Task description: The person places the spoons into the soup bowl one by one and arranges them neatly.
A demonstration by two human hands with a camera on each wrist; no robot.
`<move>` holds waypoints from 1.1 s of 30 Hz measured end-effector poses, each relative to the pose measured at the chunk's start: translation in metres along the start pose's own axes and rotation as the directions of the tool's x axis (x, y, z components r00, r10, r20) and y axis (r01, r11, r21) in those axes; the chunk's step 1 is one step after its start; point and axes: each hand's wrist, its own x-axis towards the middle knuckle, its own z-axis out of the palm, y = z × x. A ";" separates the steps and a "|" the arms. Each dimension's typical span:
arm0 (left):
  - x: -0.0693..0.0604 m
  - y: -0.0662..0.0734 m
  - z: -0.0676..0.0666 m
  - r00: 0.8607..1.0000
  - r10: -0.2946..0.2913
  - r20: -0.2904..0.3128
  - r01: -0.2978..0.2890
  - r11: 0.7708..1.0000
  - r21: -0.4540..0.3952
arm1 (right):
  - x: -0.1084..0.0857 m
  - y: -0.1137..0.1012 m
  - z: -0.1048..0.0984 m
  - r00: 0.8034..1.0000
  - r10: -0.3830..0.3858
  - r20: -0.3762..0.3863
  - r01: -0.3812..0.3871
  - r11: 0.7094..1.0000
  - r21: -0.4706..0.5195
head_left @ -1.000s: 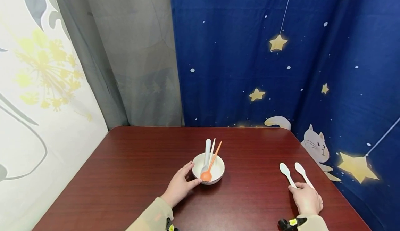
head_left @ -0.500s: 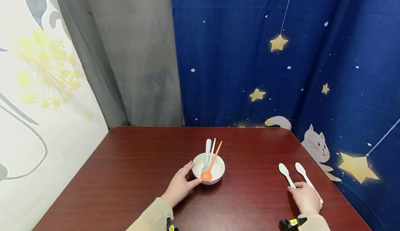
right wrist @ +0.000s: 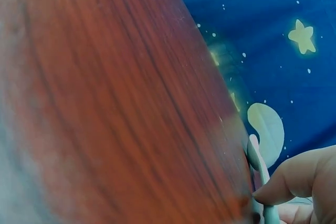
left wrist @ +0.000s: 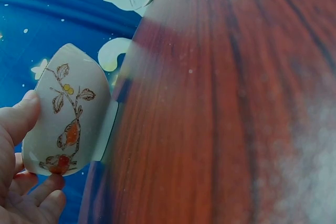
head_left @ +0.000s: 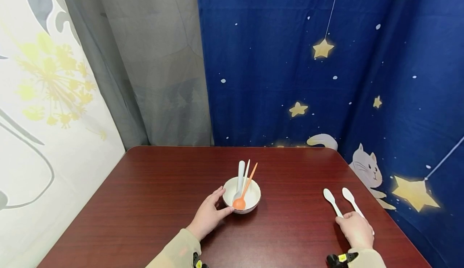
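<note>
My left hand (head_left: 209, 216) grips the left side of a small white bowl (head_left: 255, 197), thumb and fingers spread along its wall. In the left wrist view the bowl (left wrist: 86, 114) shows a painted branch with leaves and red fruit. An orange spoon (head_left: 239, 204), a pale grey-white spoon (head_left: 241, 175) and a thin white handle (head_left: 248, 168) lean inside it. On the right, my right hand (head_left: 357, 228) pinches the handle of a pale spoon (head_left: 329, 196) between thumb and fingers. A second white spoon (head_left: 349, 195) lies just right of it, partly hidden by the hand.
Both hands work over a dark red-brown wooden table (head_left: 174, 179). A blue star-printed curtain (head_left: 261, 58) and a grey curtain (head_left: 163, 78) hang behind its far edge. The table's right edge runs close to the right hand.
The right hand and the pinched spoon have shifted only very slightly. The left hand, the bowl and the other spoons have stayed in place.
</note>
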 end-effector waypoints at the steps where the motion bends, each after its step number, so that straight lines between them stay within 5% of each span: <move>1: 0.000 0.000 0.000 1.000 0.000 0.001 0.000 1.000 0.000 | 0.000 -0.001 0.000 1.000 0.001 -0.003 -0.001 1.000 0.001; 25: 0.000 0.001 -0.001 1.000 -0.003 0.007 0.004 1.000 -0.014 | 0.006 -0.001 -0.003 0.987 -0.158 0.000 0.157 0.985 0.069; 33: 0.000 0.002 -0.002 1.000 -0.005 0.012 0.005 1.000 -0.016 | 0.007 -0.004 0.004 0.992 -0.120 0.042 0.105 0.960 0.261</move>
